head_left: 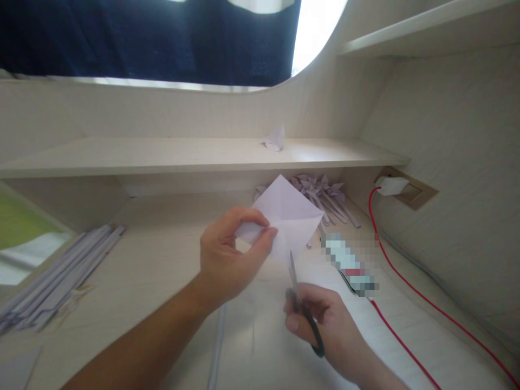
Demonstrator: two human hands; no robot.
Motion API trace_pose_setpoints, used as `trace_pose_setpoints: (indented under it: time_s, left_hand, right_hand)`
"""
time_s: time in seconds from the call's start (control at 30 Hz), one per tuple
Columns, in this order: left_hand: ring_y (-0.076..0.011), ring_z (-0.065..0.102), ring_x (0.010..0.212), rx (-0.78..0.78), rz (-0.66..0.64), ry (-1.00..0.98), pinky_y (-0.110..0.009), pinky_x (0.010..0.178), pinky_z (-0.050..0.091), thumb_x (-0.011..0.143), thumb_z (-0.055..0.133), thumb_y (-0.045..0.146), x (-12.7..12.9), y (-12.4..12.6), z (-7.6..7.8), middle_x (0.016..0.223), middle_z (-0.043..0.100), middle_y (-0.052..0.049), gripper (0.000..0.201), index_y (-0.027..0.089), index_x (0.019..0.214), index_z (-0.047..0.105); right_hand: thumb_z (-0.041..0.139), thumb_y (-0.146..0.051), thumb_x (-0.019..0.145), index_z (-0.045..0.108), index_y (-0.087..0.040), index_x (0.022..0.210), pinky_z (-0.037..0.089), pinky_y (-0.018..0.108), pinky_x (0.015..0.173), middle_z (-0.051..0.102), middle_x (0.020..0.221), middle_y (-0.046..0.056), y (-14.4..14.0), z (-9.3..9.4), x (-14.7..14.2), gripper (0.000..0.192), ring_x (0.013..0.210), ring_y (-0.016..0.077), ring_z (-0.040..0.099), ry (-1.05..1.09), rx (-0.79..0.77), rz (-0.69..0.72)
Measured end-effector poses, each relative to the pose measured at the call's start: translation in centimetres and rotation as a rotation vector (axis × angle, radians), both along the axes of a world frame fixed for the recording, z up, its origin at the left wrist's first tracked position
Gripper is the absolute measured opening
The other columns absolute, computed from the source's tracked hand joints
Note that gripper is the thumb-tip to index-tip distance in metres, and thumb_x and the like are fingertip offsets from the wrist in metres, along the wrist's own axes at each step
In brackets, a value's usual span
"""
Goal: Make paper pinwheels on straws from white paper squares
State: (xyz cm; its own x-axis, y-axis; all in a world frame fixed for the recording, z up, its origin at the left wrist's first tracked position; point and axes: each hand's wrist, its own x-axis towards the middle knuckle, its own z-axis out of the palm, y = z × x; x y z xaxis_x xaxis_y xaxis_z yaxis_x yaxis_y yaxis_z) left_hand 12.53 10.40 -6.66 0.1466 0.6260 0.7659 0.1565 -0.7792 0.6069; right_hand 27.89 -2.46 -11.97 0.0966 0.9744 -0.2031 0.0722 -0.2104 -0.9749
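Observation:
My left hand (233, 252) pinches a square sheet of white paper (290, 214) between thumb and fingers, by its left side. The sheet is held up with a corner pointing upward, and crossing crease lines show on it. My right hand (325, 319) grips a pair of scissors (296, 276) with black handles, the fingers in the loops. The blade tips point up at the paper's lower corner; whether they touch or cut it I cannot tell. Below my hands a narrow white paper strip (217, 346) lies on the desk.
Several folded paper pinwheels on sticks (319, 189) lie at the back. Another folded paper piece (276, 138) sits on the shelf (182, 154). Rolled paper sticks (69, 276) are stacked at left. A phone (349, 265) with a red cable (402, 336) lies right, near a plugged-in charger (392, 186).

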Motion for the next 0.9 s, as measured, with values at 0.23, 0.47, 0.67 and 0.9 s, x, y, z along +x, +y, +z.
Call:
trace_pose_setpoints:
  time_s: [0.23, 0.47, 0.67, 0.9]
  left_hand:
    - [-0.0124, 0.064, 0.068, -0.025, 0.004, 0.014, -0.024, 0.064, 0.052, 0.080, 0.076, 0.010, 0.11, -0.02, -0.19, 0.079, 0.071, 0.003, 0.014, 0.022, 0.084, 0.069]
    - [-0.0124, 0.063, 0.066, -0.018, 0.022, 0.009, -0.024, 0.063, 0.052, 0.079, 0.075, 0.011, 0.34, 0.16, -0.38, 0.077, 0.071, 0.003, 0.013, 0.021, 0.082, 0.068]
    - [-0.0127, 0.063, 0.067, -0.030, 0.046, -0.019, -0.024, 0.060, 0.050, 0.079, 0.075, 0.012, 0.48, 0.17, -0.45, 0.077, 0.071, 0.002, 0.012, 0.021, 0.083, 0.068]
    - [-0.0134, 0.063, 0.068, -0.022, 0.057, -0.016, -0.025, 0.062, 0.051, 0.080, 0.075, 0.014, 0.35, 0.16, -0.63, 0.078, 0.071, 0.002, 0.011, 0.021, 0.084, 0.068]
  right_hand:
    - [0.085, -0.045, 0.066, 0.062, -0.018, 0.069, 0.039, 0.028, 0.057, 0.054, 0.063, -0.001, 0.05, 0.20, -0.06, 0.035, 0.059, 0.0133, 0.044, 0.013, 0.002, -0.011]
    - [0.081, -0.043, 0.072, 0.057, -0.019, 0.067, 0.035, 0.026, 0.055, 0.048, 0.061, -0.003, -0.13, -0.43, 0.25, 0.034, 0.057, 0.0115, 0.039, 0.022, 0.024, -0.022]
    - [0.083, -0.047, 0.070, 0.058, -0.018, 0.068, 0.035, 0.028, 0.057, 0.048, 0.062, -0.003, -0.03, -0.05, 0.29, 0.038, 0.058, 0.0119, 0.040, 0.032, 0.024, -0.005]
    - [0.085, -0.052, 0.069, 0.059, -0.018, 0.069, 0.037, 0.029, 0.060, 0.051, 0.063, -0.002, -0.02, 0.03, 0.20, 0.043, 0.060, 0.0128, 0.042, 0.061, 0.012, 0.008]
